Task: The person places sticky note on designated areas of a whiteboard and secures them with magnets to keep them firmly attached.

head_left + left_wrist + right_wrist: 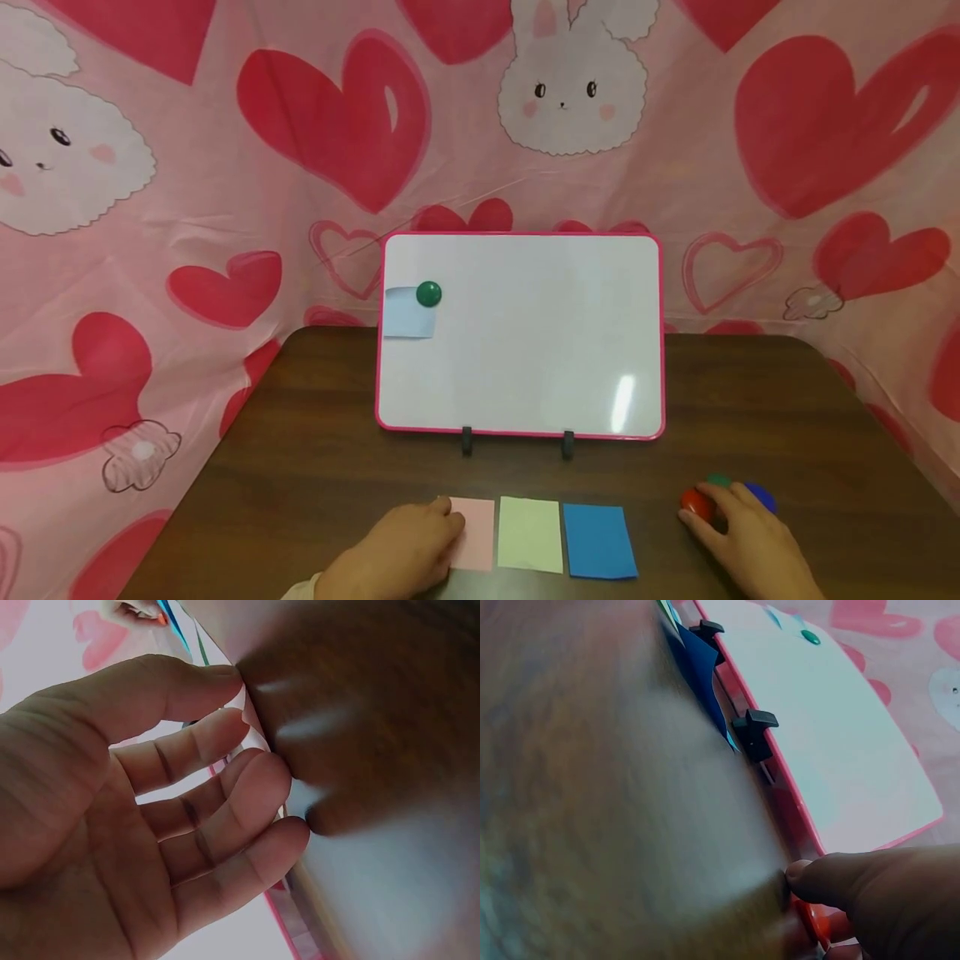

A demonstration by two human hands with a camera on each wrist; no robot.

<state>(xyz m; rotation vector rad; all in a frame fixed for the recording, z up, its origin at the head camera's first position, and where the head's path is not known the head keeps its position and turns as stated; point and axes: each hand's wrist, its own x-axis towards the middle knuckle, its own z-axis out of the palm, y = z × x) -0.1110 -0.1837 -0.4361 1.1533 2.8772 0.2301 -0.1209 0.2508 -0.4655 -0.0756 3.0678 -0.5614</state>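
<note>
– When reading from the left, what to list first?
– Take the left hand (393,546), loosely bent at the left edge of the pink note (477,537); cannot tell whether pinching or just touching.
– And farther back?
– Look at the whiteboard (540,333), standing on black feet (567,446), with a pale blue note (405,318) at its left edge and a green magnet (429,293) over the upper right corner of that note.
– Moving right along the table (300,467)?
– After the pink note, find a pale green note (529,535), then a blue note (600,542), lying in a row in front of the whiteboard.
– And last?
– See the right hand (757,540), grasping a red magnet (696,502) between thumb and finger. Just beyond, spot a green piece (718,481) and a blue piece (763,497), partly hidden.
</note>
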